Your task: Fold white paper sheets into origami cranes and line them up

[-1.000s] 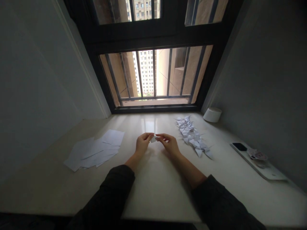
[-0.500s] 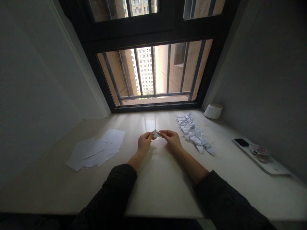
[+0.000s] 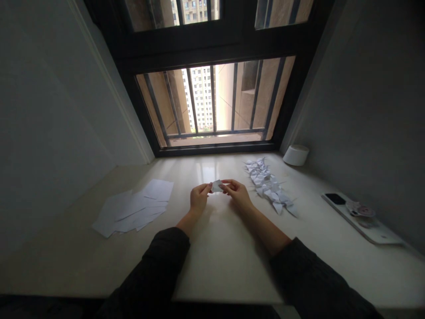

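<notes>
A small folded white paper piece [image 3: 217, 186] is pinched between both my hands just above the pale table [image 3: 219, 248]. My left hand [image 3: 198, 198] grips its left side with thumb and fingers closed. On the paper's right side my right hand [image 3: 237, 193] is closed in the same way. Both forearms in dark sleeves reach in from the bottom edge. To the right of my right hand lies a row of several folded white paper figures [image 3: 269, 187].
A loose pile of flat white paper sheets [image 3: 134, 206] lies at the left. A white round container [image 3: 295, 154] stands by the right wall. A white tablet with a phone and a sticker [image 3: 360, 216] lies at the right edge. A barred window [image 3: 212, 104] is ahead.
My hands with the folded paper rose slightly and drew closer together. The camera tilted a little, so the table's objects shifted in the view.
</notes>
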`<state>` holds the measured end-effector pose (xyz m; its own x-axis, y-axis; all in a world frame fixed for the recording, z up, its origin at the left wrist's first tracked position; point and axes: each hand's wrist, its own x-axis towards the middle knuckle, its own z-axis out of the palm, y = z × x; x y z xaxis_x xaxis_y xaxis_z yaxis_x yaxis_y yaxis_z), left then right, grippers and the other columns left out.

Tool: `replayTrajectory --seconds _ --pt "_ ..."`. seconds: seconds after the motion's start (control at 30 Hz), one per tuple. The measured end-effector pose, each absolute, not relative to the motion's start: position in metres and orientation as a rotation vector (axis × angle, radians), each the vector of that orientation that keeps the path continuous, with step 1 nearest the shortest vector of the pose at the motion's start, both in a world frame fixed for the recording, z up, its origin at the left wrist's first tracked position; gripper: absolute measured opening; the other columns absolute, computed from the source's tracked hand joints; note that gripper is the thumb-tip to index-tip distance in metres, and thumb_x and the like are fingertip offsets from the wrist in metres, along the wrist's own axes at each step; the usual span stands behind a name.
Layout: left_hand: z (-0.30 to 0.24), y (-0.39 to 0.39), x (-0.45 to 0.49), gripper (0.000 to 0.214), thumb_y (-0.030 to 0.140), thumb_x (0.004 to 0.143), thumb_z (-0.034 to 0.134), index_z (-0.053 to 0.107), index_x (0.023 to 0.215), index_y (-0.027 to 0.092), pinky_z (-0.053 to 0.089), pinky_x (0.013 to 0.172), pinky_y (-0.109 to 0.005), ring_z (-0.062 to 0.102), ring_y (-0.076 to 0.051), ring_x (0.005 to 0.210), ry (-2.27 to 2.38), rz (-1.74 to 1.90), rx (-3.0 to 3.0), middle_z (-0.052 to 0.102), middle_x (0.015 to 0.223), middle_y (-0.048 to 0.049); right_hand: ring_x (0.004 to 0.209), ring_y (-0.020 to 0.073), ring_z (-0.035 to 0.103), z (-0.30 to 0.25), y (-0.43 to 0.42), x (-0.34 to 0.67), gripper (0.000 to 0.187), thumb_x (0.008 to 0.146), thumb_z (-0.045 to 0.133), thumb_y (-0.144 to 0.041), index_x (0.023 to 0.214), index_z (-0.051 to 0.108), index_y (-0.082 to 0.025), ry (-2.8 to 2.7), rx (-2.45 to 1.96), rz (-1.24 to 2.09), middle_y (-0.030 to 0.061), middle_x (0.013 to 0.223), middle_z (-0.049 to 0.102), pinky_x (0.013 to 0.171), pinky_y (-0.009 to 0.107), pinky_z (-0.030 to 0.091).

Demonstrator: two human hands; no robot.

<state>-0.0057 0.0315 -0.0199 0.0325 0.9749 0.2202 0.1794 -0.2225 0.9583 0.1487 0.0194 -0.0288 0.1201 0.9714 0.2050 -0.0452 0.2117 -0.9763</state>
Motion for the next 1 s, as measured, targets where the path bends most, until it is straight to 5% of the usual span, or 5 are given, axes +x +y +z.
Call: replayTrajectory --seconds 0.2,0.4,0.63,0.83,1.0 --pt "-0.019 0.032 -0.007 0.037 0.05 0.072 0.056 0.068 0.066 0.016 0.043 0.054 -0.025 0.058 -0.016 0.061 1.235 1.287 1.423 0.062 0.06 -0.0034 0.065 0.0178 0.064 -0.031 0.02 0.149 0.046 0.06 0.074 -0.044 0.097 0.067 -0.018 -1.342 -1.018 1.0 0.0038 0.071 0.07 0.059 0.028 0.046" --pt "-0.022 0.034 -0.008 0.04 0.052 0.074 0.054 0.067 0.065 0.015 0.043 0.054 -0.025 0.059 -0.017 0.061 1.304 1.289 1.446 0.063 0.06 -0.0043 0.072 0.0172 0.062 -0.022 0.009 0.152 0.052 0.069 0.07 -0.041 0.118 0.057 -0.027 -1.572 -1.107 0.55 0.0044 0.094 0.07 0.068 0.032 0.048" --pt "-0.024 0.036 -0.01 0.041 0.052 0.076 0.052 0.069 0.074 0.015 0.044 0.055 -0.027 0.064 -0.02 0.066 1.336 1.26 1.459 0.067 0.064 -0.0071 0.085 0.0204 0.057 -0.022 0.006 0.158 0.018 0.084 0.055 -0.028 0.091 0.071 -0.033 -1.891 -1.217 0.044 0.0026 0.103 0.067 0.075 0.036 0.046" --pt "-0.019 0.033 -0.005 0.046 0.053 0.078 0.052 0.068 0.097 0.015 0.046 0.061 -0.027 0.066 -0.022 0.08 1.155 1.252 1.416 0.07 0.087 -0.0099 0.085 0.0196 0.06 -0.026 0.009 0.155 0.015 0.081 0.059 -0.032 0.084 0.072 -0.027 -1.649 -1.194 0.255 0.004 0.092 0.069 0.072 0.032 0.047" --pt "-0.019 0.032 -0.001 0.062 0.041 0.071 0.068 0.05 0.126 0.018 0.048 0.073 -0.027 0.064 -0.02 0.089 0.908 1.251 1.411 0.068 0.101 -0.0099 0.069 0.017 0.062 -0.029 0.013 0.15 0.023 0.072 0.065 -0.043 0.078 0.072 -0.022 -1.409 -1.167 0.611 0.005 0.084 0.069 0.057 0.027 0.045"
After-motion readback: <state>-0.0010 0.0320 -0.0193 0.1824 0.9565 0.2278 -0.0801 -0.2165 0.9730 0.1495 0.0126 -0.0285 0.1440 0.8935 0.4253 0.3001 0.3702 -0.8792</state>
